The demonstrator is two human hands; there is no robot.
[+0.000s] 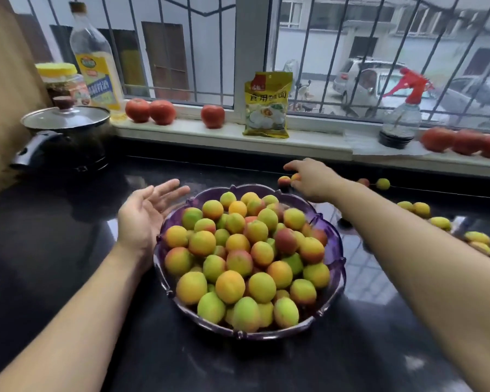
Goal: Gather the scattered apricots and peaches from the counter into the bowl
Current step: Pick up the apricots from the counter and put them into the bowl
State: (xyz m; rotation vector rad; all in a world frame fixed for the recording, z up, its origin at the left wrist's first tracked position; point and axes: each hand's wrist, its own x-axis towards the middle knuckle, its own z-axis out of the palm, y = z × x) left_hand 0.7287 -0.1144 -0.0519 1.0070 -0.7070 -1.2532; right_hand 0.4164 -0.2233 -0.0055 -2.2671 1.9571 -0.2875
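A purple glass bowl (337, 251) heaped with several apricots and peaches (245, 250) stands on the black counter (54, 250). My left hand (146, 212) hovers palm-up by the bowl's left rim, with straight fingers and nothing in it. Just past the bowl's far rim, my right hand (313, 178) curls its fingers round a small orange apricot (295, 177). A reddish peach (284, 181) lies right beside that hand on the counter. More loose fruit lies to the right: a yellow-green one (383, 184), a red one (363, 181) and several yellow ones (421, 209).
A lidded black pot (65, 131) stands at the far left. On the windowsill are an oil bottle (95, 60), a jar (61, 80), red tomatoes (150, 110), a yellow packet (267, 104) and a spray bottle (402, 120).
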